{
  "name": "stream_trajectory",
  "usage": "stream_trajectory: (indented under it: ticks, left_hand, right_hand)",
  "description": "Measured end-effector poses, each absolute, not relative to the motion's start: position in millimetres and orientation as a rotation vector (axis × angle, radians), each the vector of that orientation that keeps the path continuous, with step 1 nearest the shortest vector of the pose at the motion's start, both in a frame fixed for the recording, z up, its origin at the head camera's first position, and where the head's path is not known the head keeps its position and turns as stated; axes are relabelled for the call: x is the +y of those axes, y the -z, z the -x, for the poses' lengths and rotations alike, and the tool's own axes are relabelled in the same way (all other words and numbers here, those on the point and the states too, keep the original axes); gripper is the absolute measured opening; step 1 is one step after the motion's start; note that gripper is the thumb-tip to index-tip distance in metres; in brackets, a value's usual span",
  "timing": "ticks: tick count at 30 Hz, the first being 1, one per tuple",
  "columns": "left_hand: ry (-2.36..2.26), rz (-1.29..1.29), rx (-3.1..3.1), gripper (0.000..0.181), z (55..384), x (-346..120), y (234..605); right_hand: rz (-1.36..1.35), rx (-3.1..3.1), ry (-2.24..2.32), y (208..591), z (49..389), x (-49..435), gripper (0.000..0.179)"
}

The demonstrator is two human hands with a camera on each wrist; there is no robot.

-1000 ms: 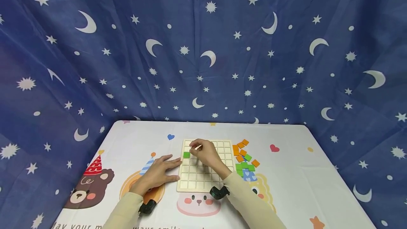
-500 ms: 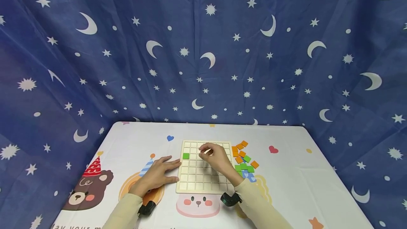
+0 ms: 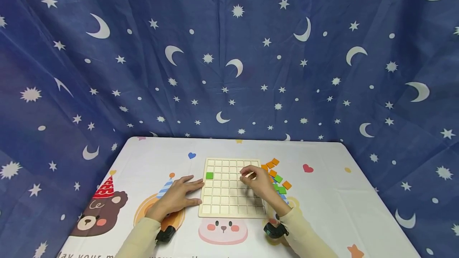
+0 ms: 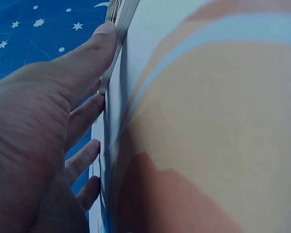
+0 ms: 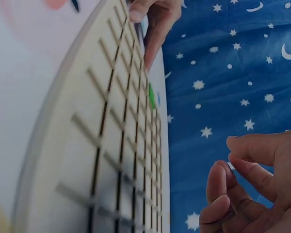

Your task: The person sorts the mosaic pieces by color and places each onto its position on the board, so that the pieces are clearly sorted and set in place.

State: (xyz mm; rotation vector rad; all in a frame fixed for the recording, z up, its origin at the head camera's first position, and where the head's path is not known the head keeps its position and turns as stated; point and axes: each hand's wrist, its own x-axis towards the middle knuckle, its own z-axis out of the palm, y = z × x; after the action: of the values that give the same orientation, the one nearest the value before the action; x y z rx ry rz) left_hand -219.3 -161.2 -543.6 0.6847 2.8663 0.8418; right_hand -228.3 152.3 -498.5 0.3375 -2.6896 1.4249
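– Progress?
– Early, I'd guess: 1 green tile (image 3: 209,175) in L col. of board (image 3: 226,192); loose orange tiles (image 3: 275,161) + green ones (image 3: 279,178) on desk (image 3: 340,218), R of it.
– Hands?
– L hand (image 3: 177,195): fingers spread at board edge, nothing held. R hand (image 3: 261,182): over board, half-curled w/ gap, no tile visible.

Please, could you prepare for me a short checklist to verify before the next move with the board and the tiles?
1. Left hand at the board's left edge: ok.
2. Green tile lying within one square: ok.
3. Right hand without a visible tile: ok.
4. Loose tiles fully visible in head view: not ok, right hand partly hides them.
5. Loose tiles all apart from the board: cannot tell.
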Motion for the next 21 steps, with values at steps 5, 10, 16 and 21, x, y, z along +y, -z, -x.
stream_trajectory:
  ticks: [5, 10, 16, 21]
  left_hand:
    - [-0.841, -0.697, 2.870, 0.064, 220, -161, 544]
    - [-0.844, -0.714, 2.877, 0.064, 220, -161, 544]
    - [-0.846, -0.704, 2.872, 0.064, 220, -162, 543]
    - [-0.835, -0.700, 2.874, 0.065, 220, -162, 543]
  right_hand:
    - [-0.264, -2.724, -1.370, 501, 225, 169, 0.015]
    - [-0.185, -2.755, -1.336, 500, 222, 186, 0.017]
    - [-0.128, -2.748, -1.319, 500, 219, 205, 0.018]
    - [-0.127, -2.726, -1.299, 504, 215, 223, 0.018]
